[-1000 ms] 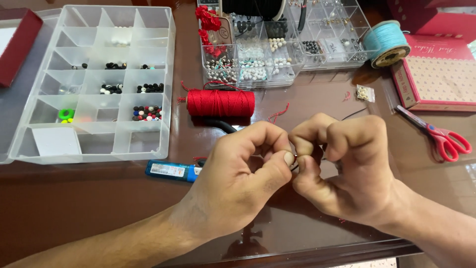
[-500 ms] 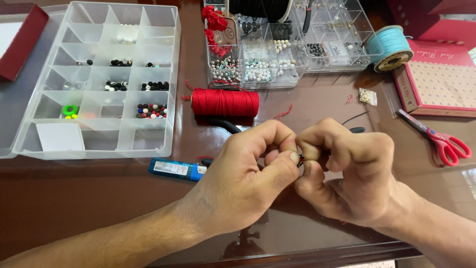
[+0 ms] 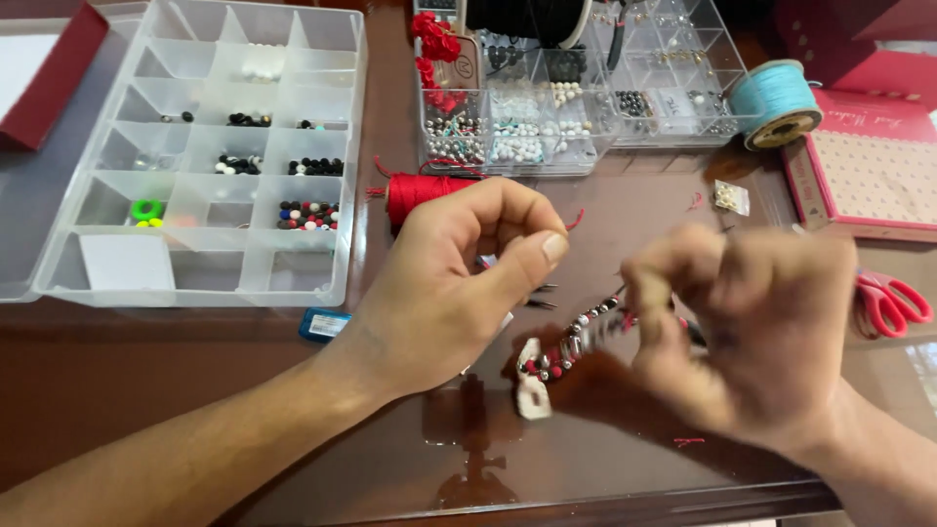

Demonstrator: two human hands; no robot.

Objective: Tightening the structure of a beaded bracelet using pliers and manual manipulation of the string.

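Note:
My right hand [image 3: 756, 327] is blurred with motion and pinches one end of a beaded strand [image 3: 571, 344] of red, silver and dark beads. The strand hangs down to the left and ends in a pale tag just above the brown table [image 3: 244, 429]. My left hand [image 3: 454, 283] hovers left of the strand with thumb and forefinger curled close together and nothing visible between them. A spool of red cord [image 3: 420, 190] lies behind my left hand.
A clear divided bead box [image 3: 210, 156] sits at the back left, a second one [image 3: 576, 88] at the back centre. A light blue thread spool [image 3: 776, 102], a pink board [image 3: 874, 176], red scissors [image 3: 888, 303] and a small blue object [image 3: 325, 325] lie around.
My hands were pressed together over something small. Now they have parted: the right hand has swung right and down with the beaded strand, which now shows, and the left has let go.

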